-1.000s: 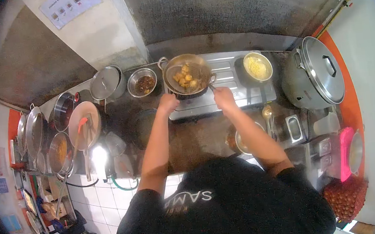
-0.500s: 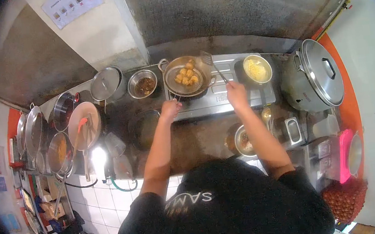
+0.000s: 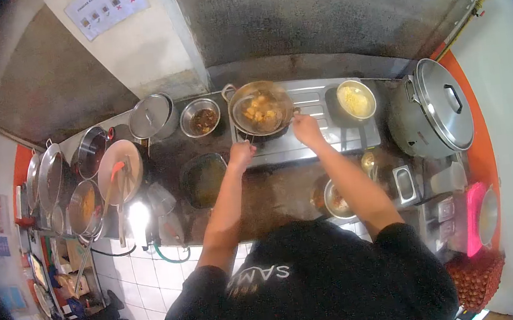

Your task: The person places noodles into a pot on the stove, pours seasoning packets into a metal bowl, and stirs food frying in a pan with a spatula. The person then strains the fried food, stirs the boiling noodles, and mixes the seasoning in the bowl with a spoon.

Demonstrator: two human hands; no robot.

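My left hand [image 3: 243, 154] is closed round the thin handle of a wire strainer [image 3: 243, 112]. The strainer sits over a two-handled wok [image 3: 284, 88] on the stove. Several golden-brown fried pieces [image 3: 259, 108] lie in it, blurred in this view. Beside the wok's right handle, my right hand [image 3: 308, 130] is closed on the handle of a spatula, whose head I cannot make out against the wok. A metal bowl of dark brown bits [image 3: 204, 121] stands left of the wok. On the right is a bowl of pale yellow shreds [image 3: 356, 100].
The steel stove top [image 3: 324, 143] extends right of the wok. A large lidded pot [image 3: 431, 108] stands at the far right, a lidded saucepan [image 3: 153, 116] at the back left. Several pans crowd the left, including one with a red-headed utensil [image 3: 117, 168]. A bowl [image 3: 337, 204] lies below my right forearm.
My right hand has moved left and toward the wok, bringing the spatula from beside it to over it. The fried pieces now look blurred, and the whole view has shifted slightly.
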